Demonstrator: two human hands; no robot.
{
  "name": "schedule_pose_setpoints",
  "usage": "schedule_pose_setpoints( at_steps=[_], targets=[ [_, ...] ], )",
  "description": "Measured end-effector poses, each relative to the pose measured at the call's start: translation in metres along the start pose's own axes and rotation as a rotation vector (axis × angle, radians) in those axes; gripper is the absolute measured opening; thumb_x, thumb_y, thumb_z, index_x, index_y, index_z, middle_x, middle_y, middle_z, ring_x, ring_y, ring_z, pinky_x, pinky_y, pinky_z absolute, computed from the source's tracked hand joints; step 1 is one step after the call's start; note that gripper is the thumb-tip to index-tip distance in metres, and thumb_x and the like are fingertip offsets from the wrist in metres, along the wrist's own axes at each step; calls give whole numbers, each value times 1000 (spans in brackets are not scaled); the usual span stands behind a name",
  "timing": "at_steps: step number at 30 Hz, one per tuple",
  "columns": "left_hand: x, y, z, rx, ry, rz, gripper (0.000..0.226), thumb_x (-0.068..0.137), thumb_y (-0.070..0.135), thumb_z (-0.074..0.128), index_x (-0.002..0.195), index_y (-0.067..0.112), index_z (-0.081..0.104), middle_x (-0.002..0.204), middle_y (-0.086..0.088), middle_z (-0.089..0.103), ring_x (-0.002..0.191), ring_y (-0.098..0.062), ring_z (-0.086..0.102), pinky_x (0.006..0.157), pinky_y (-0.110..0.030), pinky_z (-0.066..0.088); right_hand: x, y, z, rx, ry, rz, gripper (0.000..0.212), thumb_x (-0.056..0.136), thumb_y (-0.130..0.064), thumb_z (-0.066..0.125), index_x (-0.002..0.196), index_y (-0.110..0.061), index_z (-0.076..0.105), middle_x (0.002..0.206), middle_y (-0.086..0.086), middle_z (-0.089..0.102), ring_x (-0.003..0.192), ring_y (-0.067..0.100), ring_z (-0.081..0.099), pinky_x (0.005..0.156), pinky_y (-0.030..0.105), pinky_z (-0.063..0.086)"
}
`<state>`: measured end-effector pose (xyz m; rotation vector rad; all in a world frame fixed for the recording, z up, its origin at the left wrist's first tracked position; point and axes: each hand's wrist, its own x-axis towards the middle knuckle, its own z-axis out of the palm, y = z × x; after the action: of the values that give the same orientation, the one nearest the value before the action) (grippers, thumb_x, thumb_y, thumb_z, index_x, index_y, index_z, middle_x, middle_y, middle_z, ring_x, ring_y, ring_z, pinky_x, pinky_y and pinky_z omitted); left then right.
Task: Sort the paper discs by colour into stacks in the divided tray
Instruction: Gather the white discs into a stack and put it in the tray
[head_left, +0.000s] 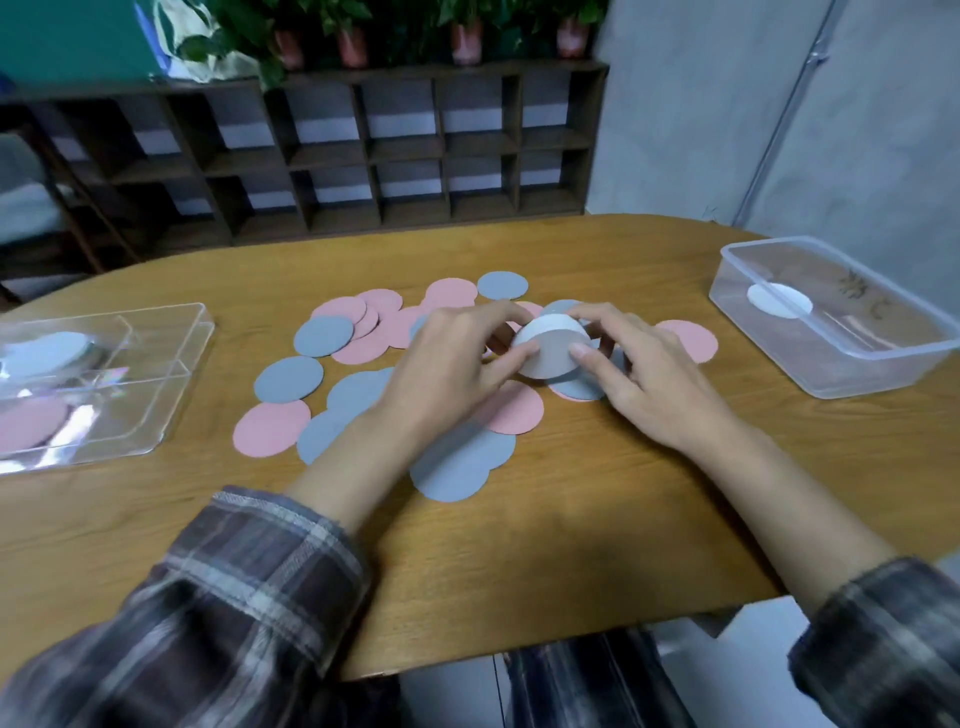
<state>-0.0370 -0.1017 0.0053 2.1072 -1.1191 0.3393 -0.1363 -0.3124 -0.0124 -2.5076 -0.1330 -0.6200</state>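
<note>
Around the disc pile (288, 379) I counted one divided tray (171, 395) left, one clear tub (857, 374) right, four potted plants (466, 41) behind, one stack (553, 356) above.

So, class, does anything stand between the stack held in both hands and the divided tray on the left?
Nothing visible does. The left hand and right hand hold the stack over the table. Towards the divided tray lie only flat loose discs and bare wood; the tray's top is open.
</note>
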Motion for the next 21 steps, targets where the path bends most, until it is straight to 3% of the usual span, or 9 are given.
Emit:
schedule_pose_setpoints(
  at_steps=[5,8,13,21],
  targets=[
    [-36,-5,-57,95,-99,-46,15,94,34,73,105,25,69,82,14,72,75,-2,67,69,-32,58,-4,-48,21,110,-61,-36,28,102,-29,63,130,-28,60,93,-19,63,80,6,58,67,11,37],
    [-57,-8,-93,121,-85,-87,16,93,32,74,103,21,68,80,14,71,71,-1,65,66,-26,51,6,-82,34,176,-81,-48,24,100,-28,66,123,-27,62,92,-18,64,71,2,56,63,11,37],
    [-94,-24,-151,126,-15,-197,21,86,44,70,100,29,68,80,14,74,72,-3,69,73,-36,58,29,-139,55,245,-139,-112,17,99,-29,68,114,-32,62,90,-16,66,73,6,56,67,15,41],
    [-147,-64,-231,11,51,-344,13,92,30,78,101,25,70,81,7,76,71,-15,71,65,-32,58,73,-224,97,272,-261,-199,18,98,-28,68,116,-23,68,91,-13,67,73,4,53,65,10,41]
  ],
)
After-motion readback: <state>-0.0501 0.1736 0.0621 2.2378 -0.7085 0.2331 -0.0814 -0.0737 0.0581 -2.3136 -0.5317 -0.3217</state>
